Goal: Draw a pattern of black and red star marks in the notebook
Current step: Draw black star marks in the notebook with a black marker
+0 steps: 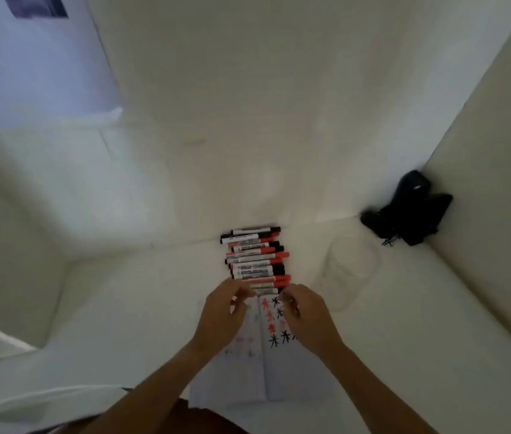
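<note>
The head view is blurred, and a white table [122, 308] is seen from above, enclosed by white walls. An open notebook [263, 371] is laid on the table close to the person, with its spine running away from the camera. Red and black star marks [274, 321] are drawn in columns on the right page, and fainter marks are seen on the left page. Just beyond the notebook's far edge, a row of markers [255, 258] with black and red caps is lined up side by side, reaching back to the wall. The left hand [224, 314] is held over the near end of the row with its fingers curled, and the right hand [307, 314] is held opposite it with its fingers bent inward; a marker at the near end lies between the two hands, but whether it is gripped by either hand cannot be told through the blur. A clear jar [348, 270] is stood to the right of the markers. A black object [411, 211] is lodged in the far right corner.
</note>
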Demonstrator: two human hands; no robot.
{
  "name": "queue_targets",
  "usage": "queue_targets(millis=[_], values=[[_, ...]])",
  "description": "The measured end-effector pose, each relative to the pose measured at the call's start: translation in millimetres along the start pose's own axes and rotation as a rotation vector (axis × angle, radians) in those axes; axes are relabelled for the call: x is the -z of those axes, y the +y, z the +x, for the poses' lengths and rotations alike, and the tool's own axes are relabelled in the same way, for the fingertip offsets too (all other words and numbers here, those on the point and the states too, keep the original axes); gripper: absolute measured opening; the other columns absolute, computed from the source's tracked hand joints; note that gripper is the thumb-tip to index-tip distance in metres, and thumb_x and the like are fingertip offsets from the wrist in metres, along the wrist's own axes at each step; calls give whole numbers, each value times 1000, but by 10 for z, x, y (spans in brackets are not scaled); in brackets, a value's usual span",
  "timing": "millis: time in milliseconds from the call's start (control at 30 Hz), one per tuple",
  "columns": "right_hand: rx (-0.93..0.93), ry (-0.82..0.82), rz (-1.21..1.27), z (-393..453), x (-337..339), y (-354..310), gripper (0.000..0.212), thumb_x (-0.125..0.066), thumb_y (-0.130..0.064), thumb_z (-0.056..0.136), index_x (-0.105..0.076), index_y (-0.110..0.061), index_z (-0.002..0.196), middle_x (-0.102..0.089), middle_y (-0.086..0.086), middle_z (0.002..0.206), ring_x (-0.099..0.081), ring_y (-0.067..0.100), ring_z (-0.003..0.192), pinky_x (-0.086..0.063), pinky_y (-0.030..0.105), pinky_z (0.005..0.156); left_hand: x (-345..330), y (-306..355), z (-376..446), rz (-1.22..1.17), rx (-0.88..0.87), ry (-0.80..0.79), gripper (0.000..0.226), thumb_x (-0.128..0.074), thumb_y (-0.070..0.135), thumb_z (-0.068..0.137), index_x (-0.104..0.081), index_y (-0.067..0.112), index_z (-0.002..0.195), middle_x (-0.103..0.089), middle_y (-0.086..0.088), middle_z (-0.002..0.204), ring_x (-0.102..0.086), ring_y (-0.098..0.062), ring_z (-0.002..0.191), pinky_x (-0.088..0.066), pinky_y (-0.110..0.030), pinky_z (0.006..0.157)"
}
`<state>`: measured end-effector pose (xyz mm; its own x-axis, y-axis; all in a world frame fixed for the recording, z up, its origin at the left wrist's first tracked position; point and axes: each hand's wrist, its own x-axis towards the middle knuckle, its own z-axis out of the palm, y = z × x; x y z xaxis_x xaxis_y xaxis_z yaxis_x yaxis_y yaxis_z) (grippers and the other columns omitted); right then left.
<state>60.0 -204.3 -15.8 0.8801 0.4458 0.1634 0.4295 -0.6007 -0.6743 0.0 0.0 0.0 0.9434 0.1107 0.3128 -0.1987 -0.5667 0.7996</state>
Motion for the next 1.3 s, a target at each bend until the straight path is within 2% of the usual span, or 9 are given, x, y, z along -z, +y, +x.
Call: queue_targets(millis=[100, 200, 367, 633, 733, 833, 1000, 1167, 1300], values=[[19, 93, 18, -131, -230, 253, 13, -60, -8, 97, -64, -20, 101, -60, -11, 93, -58, 8, 78, -50, 24, 67, -153, -298, -65, 15, 29, 40, 36, -58, -13, 87, -65, 20, 96, -64, 11, 97, -64, -10, 93, -51, -18, 79], [88, 102, -14, -252, -393, 444, 13, -60, -8, 98, -64, -19, 103, -60, -10, 97, -60, 8, 82, -52, 24, 71, -261, -526, -151, 40, -10, 78, 30, -58, -10, 89, -66, 18, 97, -64, 8, 97, -63, -14, 88, -52, -23, 75], [200, 171, -27, -268, -481, 569, 13, -64, -4, 96, -66, -15, 103, -61, -7, 99, -59, 7, 83, -50, 19, 72, -330, -713, -199, 64, -112, 126, 29, -57, -10, 87, -67, 17, 94, -64, 8, 95, -62, -11, 87, -48, -18, 74], [279, 253, -135, -276, -522, 596, 15, -63, -4, 91, -67, -13, 103, -63, -2, 98, -57, 11, 82, -51, 28, 73, -341, -751, -214, 44, -100, 144, 31, -56, -9, 85, -69, 20, 89, -67, 8, 93, -62, -6, 89, -46, -12, 73], [243, 287, -165, -314, -519, 586, 14, -66, -7, 90, -65, -14, 103, -58, -7, 96, -52, 8, 79, -49, 30, 72, -355, -743, -248, 79, -98, 147, 31, -55, -11, 82, -69, 17, 88, -67, 4, 92, -61, -7, 88, -48, -18, 75], [211, 297, -166, -328, -516, 577, 14, -68, -10, 90, -65, -14, 103, -56, -9, 94, -52, 10, 80, -48, 30, 73, -362, -785, -254, 161, -133, 129, 28, -58, -7, 84, -69, 18, 93, -63, 2, 95, -61, -11, 85, -52, -26, 76], [192, 284, -183, -297, -518, 591, 11, -68, -7, 90, -65, -14, 98, -54, -10, 90, -51, 8, 76, -40, 23, 70, -337, -806, -198, 311, -85, 158, 19, -59, 2, 91, -65, 18, 100, -53, 4, 98, -57, -13, 79, -46, -23, 75], [176, 245, -227, -124, -498, 562, 10, -61, -6, 95, -64, -15, 100, -56, -7, 93, -53, 11, 76, -41, 25, 67, -366, -801, 2, 384, -50, 151, 13, -60, 17, 98, -64, 19, 110, -52, 2, 109, -56, -16, 82, -45, -23, 80], [198, 212, -299, 116, -501, 470, 12, -57, -9, 100, -64, -13, 109, -58, -5, 102, -54, 11, 78, -35, 16, 63, -448, -878, 37, 432, -76, 200, 8, -62, 15, 96, -66, 15, 103, -55, 0, 101, -54, -16, 82, -50, -29, 78]])
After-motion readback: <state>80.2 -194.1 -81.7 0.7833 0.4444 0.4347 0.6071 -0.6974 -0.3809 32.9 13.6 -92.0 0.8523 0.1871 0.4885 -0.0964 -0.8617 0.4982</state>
